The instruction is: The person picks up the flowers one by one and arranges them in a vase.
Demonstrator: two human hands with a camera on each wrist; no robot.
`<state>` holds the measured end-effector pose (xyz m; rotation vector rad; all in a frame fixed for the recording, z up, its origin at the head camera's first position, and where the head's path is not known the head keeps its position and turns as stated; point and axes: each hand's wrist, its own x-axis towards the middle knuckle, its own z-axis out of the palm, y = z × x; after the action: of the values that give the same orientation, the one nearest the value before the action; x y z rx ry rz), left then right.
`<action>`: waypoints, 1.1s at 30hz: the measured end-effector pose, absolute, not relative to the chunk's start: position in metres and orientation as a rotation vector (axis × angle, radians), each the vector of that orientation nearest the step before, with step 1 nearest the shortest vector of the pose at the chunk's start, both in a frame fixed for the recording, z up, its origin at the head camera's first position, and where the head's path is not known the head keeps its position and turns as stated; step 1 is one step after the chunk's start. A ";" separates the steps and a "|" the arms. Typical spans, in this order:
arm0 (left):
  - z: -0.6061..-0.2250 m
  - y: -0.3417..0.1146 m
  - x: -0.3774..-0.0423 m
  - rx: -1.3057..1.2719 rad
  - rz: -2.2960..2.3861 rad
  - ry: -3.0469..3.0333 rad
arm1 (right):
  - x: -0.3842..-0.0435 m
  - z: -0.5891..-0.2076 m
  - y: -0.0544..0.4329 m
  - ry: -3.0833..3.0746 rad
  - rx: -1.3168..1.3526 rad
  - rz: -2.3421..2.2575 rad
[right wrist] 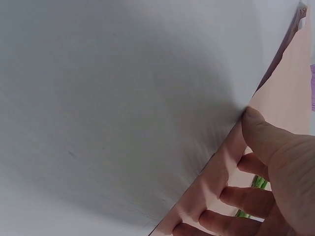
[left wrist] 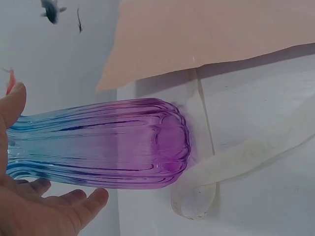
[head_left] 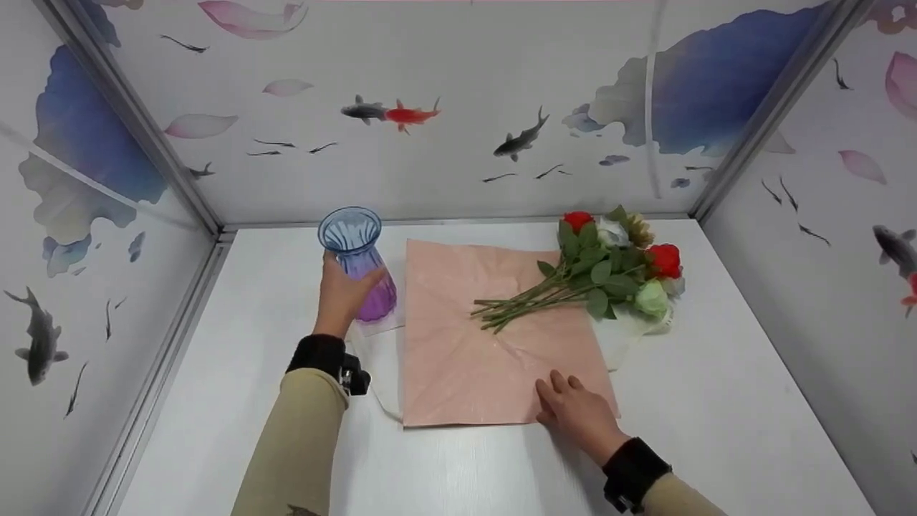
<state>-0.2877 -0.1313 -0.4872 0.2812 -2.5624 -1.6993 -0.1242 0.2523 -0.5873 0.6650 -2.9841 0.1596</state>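
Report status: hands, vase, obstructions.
Left hand holds blue-purple glass vase. Right hand rests on near edge of pink paper. Mixed-flower bouquet lies partly on paper.

Bright, even head view, pale sheen on tabletop, dimmer greyish wrist views, soft shadows

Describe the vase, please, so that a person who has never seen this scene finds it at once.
On the white table, find the sheet of peach-pink paper. Just left of it, the left hand grips the fluted vase around its neck. Unlike the opaque paper, the vase is see-through, fading from blue at the rim to purple at the base.
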 end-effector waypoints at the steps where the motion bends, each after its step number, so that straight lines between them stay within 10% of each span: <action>1: -0.487 -0.131 -0.289 0.299 -1.708 -2.565 | -0.124 -0.587 0.252 -2.987 0.665 0.163; 33: -0.486 -0.138 -0.274 0.476 -1.419 -2.755 | -0.136 -0.569 0.254 -2.945 0.638 0.324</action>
<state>-0.2740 -0.1379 -0.4864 0.4756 -2.7551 -1.4191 -0.1356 0.2544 -0.5686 0.6378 -2.9453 0.3245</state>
